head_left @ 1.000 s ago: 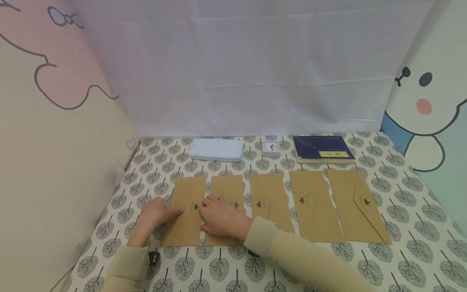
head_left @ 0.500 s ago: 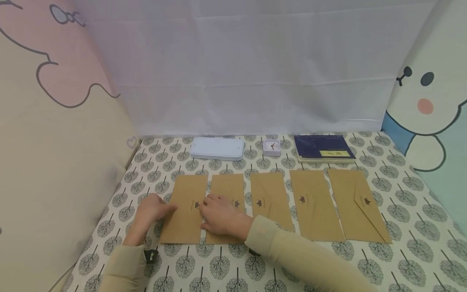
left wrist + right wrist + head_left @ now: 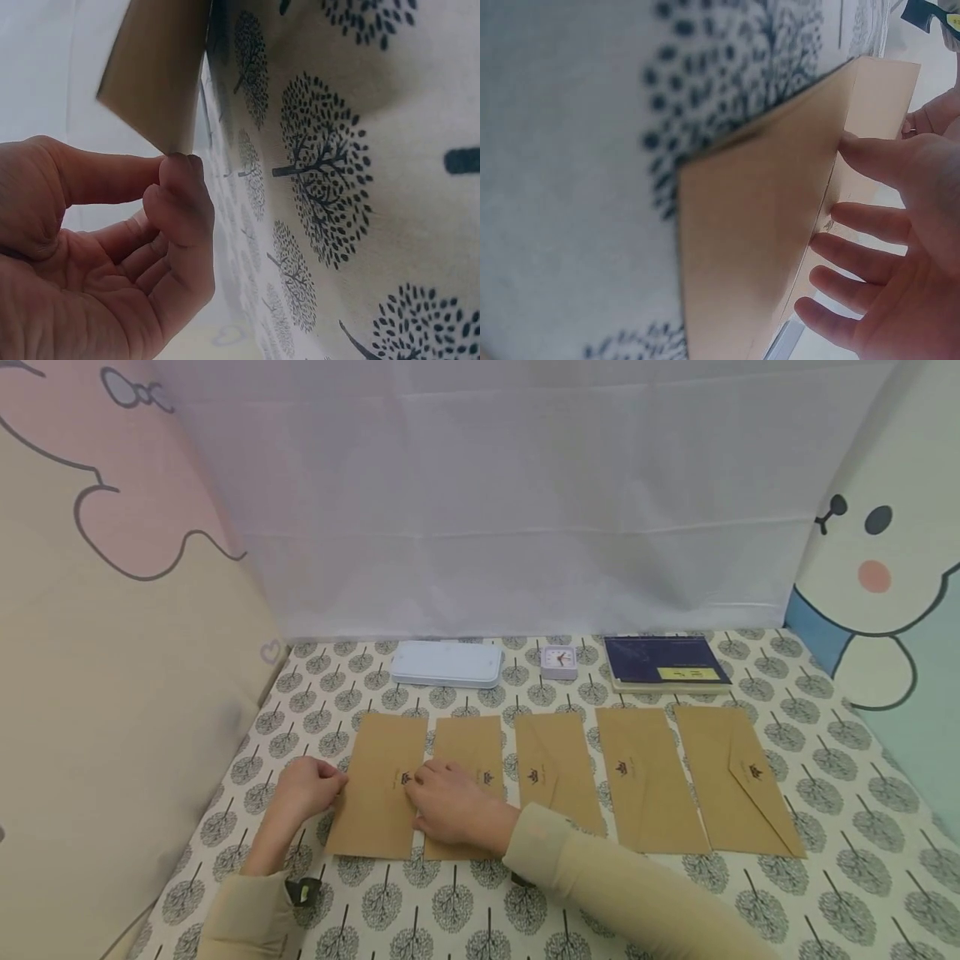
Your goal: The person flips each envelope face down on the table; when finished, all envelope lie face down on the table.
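A brown paper envelope (image 3: 372, 810) lies at the left end of a row, its left edge slightly raised. My left hand (image 3: 302, 793) pinches that edge between thumb and forefinger; the left wrist view shows the grip on the envelope's edge (image 3: 154, 82). Over the gap beside a second envelope (image 3: 472, 739) is my right hand (image 3: 453, 806). Its fingertips touch the first envelope near the printed crown. The right wrist view has these fingers (image 3: 859, 259) spread and fairly straight, the thumb on the paper too. The right hand and sleeve hide part of the second envelope.
Farther right in the row lie a third envelope (image 3: 551, 747) and others, including the rightmost envelope (image 3: 720, 777). Behind them stand a white case (image 3: 446, 664), a small clock (image 3: 558, 662) and a dark blue book (image 3: 663, 662). Tree-patterned cloth (image 3: 817, 893) covers the table.
My left hand has drawn back leftward from the envelope's face to its left edge and now pinches it. The envelope's left side has lifted slightly. My right hand has barely moved.
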### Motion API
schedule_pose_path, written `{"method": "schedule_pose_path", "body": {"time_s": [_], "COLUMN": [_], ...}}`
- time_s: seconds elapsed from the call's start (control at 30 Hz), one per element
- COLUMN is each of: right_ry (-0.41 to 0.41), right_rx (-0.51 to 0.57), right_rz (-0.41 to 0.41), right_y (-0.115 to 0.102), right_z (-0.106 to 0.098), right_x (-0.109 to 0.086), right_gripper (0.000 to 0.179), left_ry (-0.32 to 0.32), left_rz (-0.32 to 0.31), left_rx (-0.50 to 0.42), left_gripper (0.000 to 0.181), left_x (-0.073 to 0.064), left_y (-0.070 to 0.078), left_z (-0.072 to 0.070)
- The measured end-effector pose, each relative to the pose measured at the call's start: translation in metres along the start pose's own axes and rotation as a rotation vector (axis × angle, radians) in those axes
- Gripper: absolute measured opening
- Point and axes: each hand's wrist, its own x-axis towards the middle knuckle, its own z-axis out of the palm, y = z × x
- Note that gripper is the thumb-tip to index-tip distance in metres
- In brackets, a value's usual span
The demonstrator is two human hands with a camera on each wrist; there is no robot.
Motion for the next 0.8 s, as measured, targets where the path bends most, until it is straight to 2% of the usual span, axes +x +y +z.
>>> {"method": "schedule_pose_path", "body": {"time_s": [0.3, 0.6, 0.8], "right_ry": [-0.012, -0.003, 0.025], "right_rx": [-0.010, 0.074, 0.155], "right_rz": [-0.004, -0.009, -0.012], "right_y": [-0.0013, -0.0014, -0.0013], "right_z": [-0.0002, 0.0001, 0.0013], "right_x": [0.0022, 0.0037, 0.0052], "right_gripper": [0.048, 0.058, 0.064], "left_ry": [0.004, -0.025, -0.011], "left_rz": [-0.003, -0.003, 0.006], "left_rx": [-0.058, -0.294, -0.374], "left_gripper": [0.021, 0.028, 0.028], "left_x": [-0.0038, -0.0048, -0.0074], "left_y": [0.0004, 0.0003, 0.0041], "left_z": [-0.0009, 0.0016, 0.0035]}}
